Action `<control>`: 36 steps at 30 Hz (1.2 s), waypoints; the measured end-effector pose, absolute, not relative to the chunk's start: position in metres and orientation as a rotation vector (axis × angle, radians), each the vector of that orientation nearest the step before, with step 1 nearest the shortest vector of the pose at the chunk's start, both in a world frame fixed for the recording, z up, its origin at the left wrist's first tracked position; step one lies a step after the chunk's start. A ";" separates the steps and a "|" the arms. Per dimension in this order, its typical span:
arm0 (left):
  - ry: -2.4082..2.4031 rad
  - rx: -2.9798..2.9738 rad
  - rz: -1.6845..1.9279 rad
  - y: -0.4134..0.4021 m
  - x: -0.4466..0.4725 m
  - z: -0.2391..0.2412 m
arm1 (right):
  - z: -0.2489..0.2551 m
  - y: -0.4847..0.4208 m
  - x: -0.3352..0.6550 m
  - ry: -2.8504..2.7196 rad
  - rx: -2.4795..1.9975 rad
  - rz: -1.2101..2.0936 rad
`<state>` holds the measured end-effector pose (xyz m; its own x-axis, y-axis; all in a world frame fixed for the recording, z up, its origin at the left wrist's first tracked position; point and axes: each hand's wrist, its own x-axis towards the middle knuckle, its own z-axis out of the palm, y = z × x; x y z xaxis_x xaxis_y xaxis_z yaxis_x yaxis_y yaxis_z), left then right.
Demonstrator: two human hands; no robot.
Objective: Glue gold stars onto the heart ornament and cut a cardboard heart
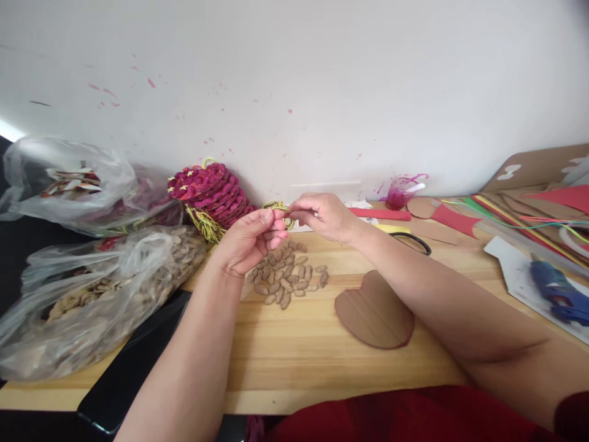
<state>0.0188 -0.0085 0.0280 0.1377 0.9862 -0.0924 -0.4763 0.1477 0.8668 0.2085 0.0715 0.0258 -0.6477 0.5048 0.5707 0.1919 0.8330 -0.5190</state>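
Above the table, my left hand (pixel 251 240) pinches a thin yellow-and-dark cord (pixel 276 205) between thumb and fingers. My right hand (pixel 322 215) meets it from the other side, fingertips closed on the same cord. Part of the cord is hidden by the fingers. Below the hands lies a loose pile of peanuts in their shells (pixel 285 283). Nearer to me, under my right forearm, is a heart-shaped piece of cardboard (pixel 373 314) with a reddish edge. A stack of magenta pieces with stars (pixel 214 195) and yellow cord tassels stands behind my left hand.
At left, a clear plastic bag of peanuts (pixel 124 288) sits beside another plastic bag (pixel 78 184) and a black flat object (pixel 133 362). To the right are a magenta-stained cup (pixel 399 194), black-handled scissors (pixel 416 242), red and cardboard scraps and a blue glue gun (pixel 559 290).
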 end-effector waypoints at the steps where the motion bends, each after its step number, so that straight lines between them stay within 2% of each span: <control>1: 0.793 0.771 1.299 -0.009 0.020 0.029 | 0.024 0.072 0.208 -2.275 -0.508 0.542; 9: 0.870 0.715 1.724 -0.005 0.021 0.036 | 0.015 0.066 0.200 -2.580 -0.479 0.398; 16: 1.063 0.978 1.824 0.000 0.024 0.022 | 0.022 0.059 0.199 -2.680 -0.516 0.302; 21: 1.304 1.213 1.567 0.003 0.021 0.008 | 0.034 0.064 0.207 -2.599 -0.491 0.307; 27: 1.213 1.093 1.280 -0.002 0.027 0.012 | 0.035 0.075 0.213 -2.473 -0.493 0.312; 36: 1.089 1.015 1.119 -0.009 0.029 0.019 | 0.019 0.084 0.210 -2.343 -0.458 0.330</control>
